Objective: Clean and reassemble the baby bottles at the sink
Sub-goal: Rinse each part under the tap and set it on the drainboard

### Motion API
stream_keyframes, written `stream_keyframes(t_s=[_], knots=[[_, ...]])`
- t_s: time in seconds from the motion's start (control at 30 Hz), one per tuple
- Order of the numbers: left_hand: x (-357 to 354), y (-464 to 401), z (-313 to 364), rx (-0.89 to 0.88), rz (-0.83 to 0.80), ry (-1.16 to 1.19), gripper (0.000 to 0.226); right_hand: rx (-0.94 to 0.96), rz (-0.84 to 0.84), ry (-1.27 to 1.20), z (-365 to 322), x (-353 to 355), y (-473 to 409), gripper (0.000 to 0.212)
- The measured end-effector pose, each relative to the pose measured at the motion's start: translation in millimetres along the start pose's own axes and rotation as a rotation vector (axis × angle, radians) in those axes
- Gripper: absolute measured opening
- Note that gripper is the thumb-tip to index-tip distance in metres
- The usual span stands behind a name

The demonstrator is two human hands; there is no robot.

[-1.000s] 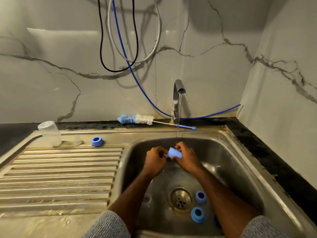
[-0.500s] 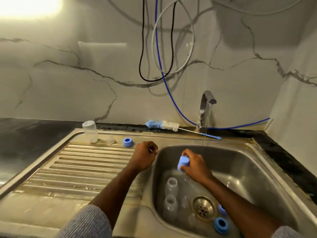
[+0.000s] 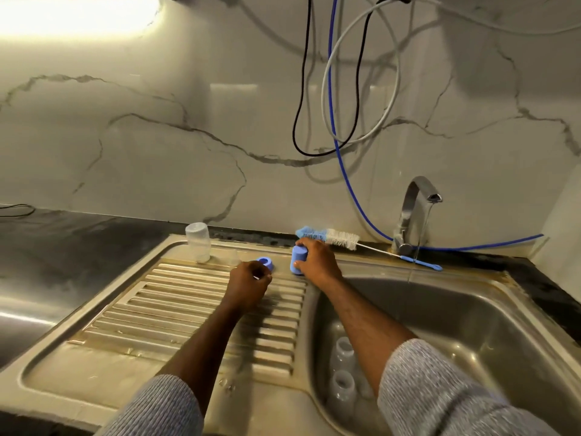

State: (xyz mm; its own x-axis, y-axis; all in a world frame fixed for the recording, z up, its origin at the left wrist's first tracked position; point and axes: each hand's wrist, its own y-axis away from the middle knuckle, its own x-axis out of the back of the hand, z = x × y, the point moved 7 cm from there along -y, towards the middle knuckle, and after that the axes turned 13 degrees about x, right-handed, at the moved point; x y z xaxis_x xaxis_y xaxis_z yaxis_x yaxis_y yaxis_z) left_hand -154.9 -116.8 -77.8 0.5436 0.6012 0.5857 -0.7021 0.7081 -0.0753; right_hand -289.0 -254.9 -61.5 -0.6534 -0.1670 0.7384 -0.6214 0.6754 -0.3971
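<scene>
My right hand (image 3: 317, 262) grips a blue plastic cap (image 3: 298, 258), a smooth rounded cylinder, with the fingers curled round its top and side. Its base meets the steel at the back of the drainboard (image 3: 188, 313), just left of the basin edge. My left hand (image 3: 248, 286) is curled over the ridges of the drainboard; a small pale item shows at the fingertips, but I cannot tell what it is or whether the hand holds it. Just beyond its knuckles lies a blue plastic ring (image 3: 265, 262), flat and open in the middle.

Further left a clear plastic bottle (image 3: 198, 242), cylindrical and cloudy, stands on the back ledge. The drainboard is pressed stainless steel with parallel raised ribs, wet and stained along its border. Both of my sleeves are grey ribbed knit.

In the basin (image 3: 471, 325), smooth dull steel, two clear bottles (image 3: 342, 369) lie near the left wall, partly hidden by my right forearm.

Behind my right hand a bottle brush (image 3: 330, 236) lies on the ledge: blue sponge tip, white bristles, thin wire stem, blue plastic handle end. The curved metal tap (image 3: 415, 209) runs a thin stream of water. Black, grey and blue cables (image 3: 338, 143) hang in loops against the glossy veined marble wall (image 3: 141, 136). The counter is dark stone.
</scene>
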Motion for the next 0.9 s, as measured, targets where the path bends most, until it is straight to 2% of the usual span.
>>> stream_keyframes(t_s=[0.17, 0.23, 0.27, 0.37, 0.4, 0.47, 0.57, 0.6, 0.67, 0.77, 0.9], knots=[[-2.0, 1.5, 6.6, -0.038, -0.006, 0.000, 0.008, -0.033, -0.061, -0.023, 6.0, -7.2, 4.7, 0.074], [-7.4, 4.1, 10.3, -0.057, -0.019, -0.002, 0.007, -0.036, -0.036, -0.076, 9.5, -1.9, 10.0, 0.078], [-12.5, 5.9, 12.8, -0.064, -0.031, -0.006, 0.007, -0.037, 0.007, -0.096, 12.6, 4.4, 14.9, 0.071], [-30.8, 13.5, 21.2, -0.098, -0.070, 0.016, 0.006, 0.036, 0.123, -0.021, 26.7, 27.5, 41.6, 0.026], [-36.3, 16.5, 25.9, -0.115, -0.079, 0.020, 0.005, 0.064, 0.109, 0.017, 33.6, 33.7, 52.8, 0.025], [-50.0, 22.1, 34.2, -0.132, -0.110, 0.047, 0.005, 0.089, -0.066, 0.026, 54.3, 36.2, 79.9, 0.032], [-70.3, 30.1, 47.7, -0.171, -0.148, 0.062, 0.006, 0.037, -0.486, 0.052, 86.8, 24.9, 126.4, 0.031], [-77.8, 32.8, 52.9, -0.181, -0.161, 0.062, 0.007, 0.016, -0.569, 0.070, 95.1, 21.5, 139.2, 0.036], [-90.9, 37.2, 62.5, -0.183, -0.177, 0.086, 0.008, 0.013, -0.627, 0.118, 103.3, 11.8, 155.8, 0.046], [-110.7, 42.8, 71.8, -0.106, -0.191, 0.171, 0.009, -0.022, -0.623, 0.129, 108.3, -3.2, 166.0, 0.046], [-138.8, 51.6, 81.4, -0.092, -0.201, 0.172, 0.008, -0.072, -0.381, -0.001, 113.9, 20.6, 153.1, 0.008]])
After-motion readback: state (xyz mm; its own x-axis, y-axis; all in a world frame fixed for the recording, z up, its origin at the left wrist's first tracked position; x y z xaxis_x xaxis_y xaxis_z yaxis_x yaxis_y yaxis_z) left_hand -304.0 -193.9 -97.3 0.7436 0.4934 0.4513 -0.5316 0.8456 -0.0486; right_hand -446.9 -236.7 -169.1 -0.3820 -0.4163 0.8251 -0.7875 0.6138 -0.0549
